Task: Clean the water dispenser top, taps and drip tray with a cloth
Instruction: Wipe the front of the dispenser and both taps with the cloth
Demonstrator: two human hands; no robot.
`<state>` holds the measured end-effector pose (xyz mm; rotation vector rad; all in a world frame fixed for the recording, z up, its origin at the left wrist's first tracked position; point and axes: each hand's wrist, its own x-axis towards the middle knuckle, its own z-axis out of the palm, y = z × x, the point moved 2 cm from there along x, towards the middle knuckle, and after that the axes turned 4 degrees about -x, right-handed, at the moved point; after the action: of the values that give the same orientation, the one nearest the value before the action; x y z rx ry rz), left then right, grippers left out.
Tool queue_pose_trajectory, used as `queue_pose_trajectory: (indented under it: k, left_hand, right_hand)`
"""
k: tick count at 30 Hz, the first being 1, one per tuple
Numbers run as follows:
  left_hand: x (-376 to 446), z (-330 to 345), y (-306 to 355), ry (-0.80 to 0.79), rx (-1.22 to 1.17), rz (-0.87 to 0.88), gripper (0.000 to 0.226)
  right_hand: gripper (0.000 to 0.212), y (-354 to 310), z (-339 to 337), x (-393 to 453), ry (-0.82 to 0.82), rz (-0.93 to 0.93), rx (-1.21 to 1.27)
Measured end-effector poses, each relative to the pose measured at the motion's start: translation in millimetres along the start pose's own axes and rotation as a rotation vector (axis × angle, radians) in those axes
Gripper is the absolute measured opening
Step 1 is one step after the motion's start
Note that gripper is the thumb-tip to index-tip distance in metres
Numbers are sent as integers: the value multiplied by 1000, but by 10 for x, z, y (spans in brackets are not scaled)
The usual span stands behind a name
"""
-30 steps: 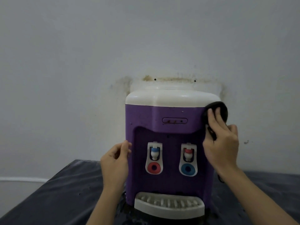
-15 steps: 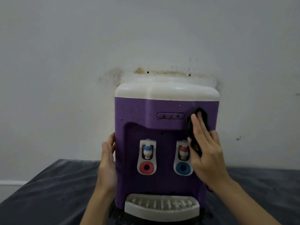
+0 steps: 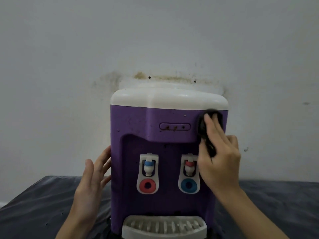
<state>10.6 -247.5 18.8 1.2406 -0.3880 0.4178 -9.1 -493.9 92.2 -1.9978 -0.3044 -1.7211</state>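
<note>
Now your right hand point(image 3: 219, 163) presses a dark cloth point(image 3: 206, 130) flat against the upper right front of the water dispenser point(image 3: 155, 169), just under the white top point(image 3: 169, 99). The fingers lie nearly straight over the cloth and push it on the purple wall; the thumb side I cannot see well. Your left hand point(image 3: 91, 183) is open, with straight fingers that touch the left side of the dispenser to steady it.

The dispenser stands upright on a worktop point(image 3: 34, 204) with a dark cover, close to a stained wall point(image 3: 155, 40). It carries no bottle, so I judge it is light and may slide or tip when you rub hard; keep the left palm on the side wall as support. The cloth is soft and folds easily, so hold it bunched under the fingers. The two taps point(image 3: 189, 167) look like thin plastic and probably fragile; wipe them gently. The drip tray point(image 3: 164, 226) at the bottom probably sits loose and may come off if pushed.
</note>
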Motion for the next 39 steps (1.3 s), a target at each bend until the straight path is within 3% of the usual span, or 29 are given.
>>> queue_pose_trajectory:
  k: [3,8,10,12,14,16,20,23,25,29,35,39]
  left_hand:
    - [-16,2,-12,0,13,-3,60]
    - [-32,-8,-4,11,13,0,59]
    - [-29,-1,4,8,6,-8,58]
    - [-34,-1,8,3,10,-13,59]
    - [-38,9,10,5,11,-14,58]
    - [-37,12,13,10,11,-10,59]
    - [-54,28,26,15,-5,-15,60]
    - [-73,32,23,19,-11,-22,60]
    - [-71,30,12,25,-7,-19,59]
    - [-51,25,-10,27,-1,-19,59]
    - [-63,21,-22,11,-22,-21,59]
    - [-66,-1,-28,-4,-32,-36,58]
  right_hand:
    - [53,-273,106,154,57,58,-37]
    - [55,-349,80,-81,-83,-463,-252]
    - [56,-277,28,-32,-73,-392,-250]
    - [55,-271,29,101,0,-151,-174]
    - [53,-363,76,204,40,-44,-157]
    - [52,-496,156,202,27,-173,-212]
    - [50,-517,181,21,-113,-624,-268]
    - [42,-329,47,22,-219,-753,-183]
    - [39,-273,-19,99,-191,-686,-170]
    - [41,-520,112,230,-53,-372,-154]
    - [32,-744,298,-6,-192,-694,-313]
    - [30,-644,188,-18,-198,-719,-271]
